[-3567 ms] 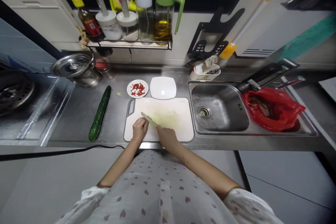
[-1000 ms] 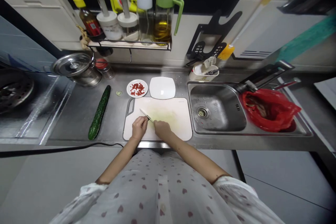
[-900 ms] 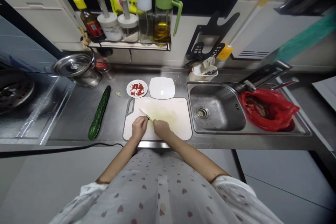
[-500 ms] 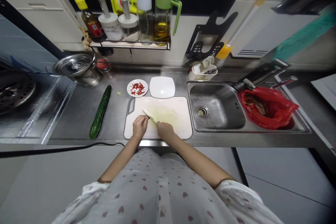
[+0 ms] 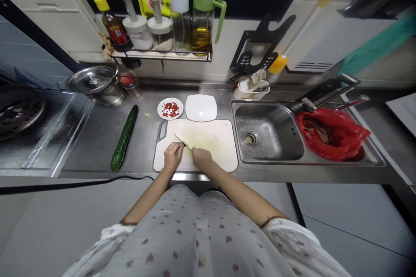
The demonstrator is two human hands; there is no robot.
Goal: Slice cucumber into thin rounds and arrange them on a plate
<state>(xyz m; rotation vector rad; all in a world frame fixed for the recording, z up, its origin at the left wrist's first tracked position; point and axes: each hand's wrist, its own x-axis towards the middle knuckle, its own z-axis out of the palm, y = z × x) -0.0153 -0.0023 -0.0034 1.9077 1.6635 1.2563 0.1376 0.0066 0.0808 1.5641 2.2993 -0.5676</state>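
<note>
My right hand (image 5: 202, 158) is closed round the handle of a knife (image 5: 180, 138), whose pale blade slants up and left over the white cutting board (image 5: 225, 138). Beside the blade, my left hand (image 5: 173, 156) has its fingers pinched together near the board's left half. A small dark bit shows at those fingertips, too small to name. Pale green wet stains cover the middle of the board. Left of it, a whole dark green cucumber (image 5: 125, 138) lies on the steel counter.
Behind the board stand a small plate (image 5: 159, 109) of chopped red pieces and a white square plate (image 5: 200, 107). A sink (image 5: 269, 156) lies to the right, with a red plastic bag (image 5: 334, 138). A lidded pot (image 5: 112, 95) stands back left, below a shelf (image 5: 156, 54) of bottles.
The knife and my right hand have shifted slightly left and up, the blade tip reaching farther left across the board. My left hand stays almost where it was.
</note>
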